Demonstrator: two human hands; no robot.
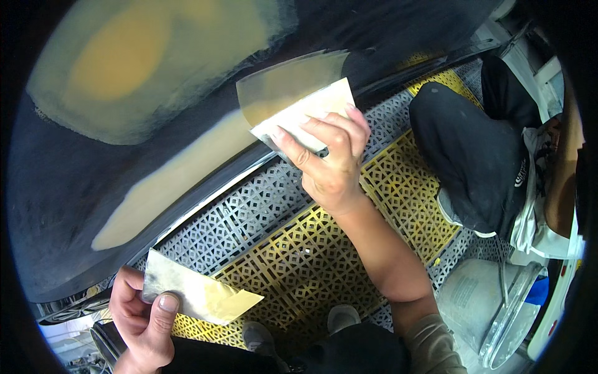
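My right hand (336, 159) grips a flat putty spreader (308, 112), fingers spread along its back and its far edge against a dark car body panel (62, 193). A thin greyish-yellow layer of filler (293, 73) lies on the panel just beyond that edge. Low on the left, my left hand (144, 324) pinches a second putty spreader (184, 280) under the thumb, with pale yellow filler (227, 302) smeared across its right end. Along the panel's lower part runs a smooth beige filler strip (177, 171). Higher up is a large patch with an orange-yellow centre (121, 53).
Yellow and grey perforated floor tiles (286, 255) lie below the panel, with my shoes (342, 316) on them. To the right another person's bent leg in dark trousers (467, 149) is close by. A translucent plastic bucket (476, 299) lies tilted at the lower right.
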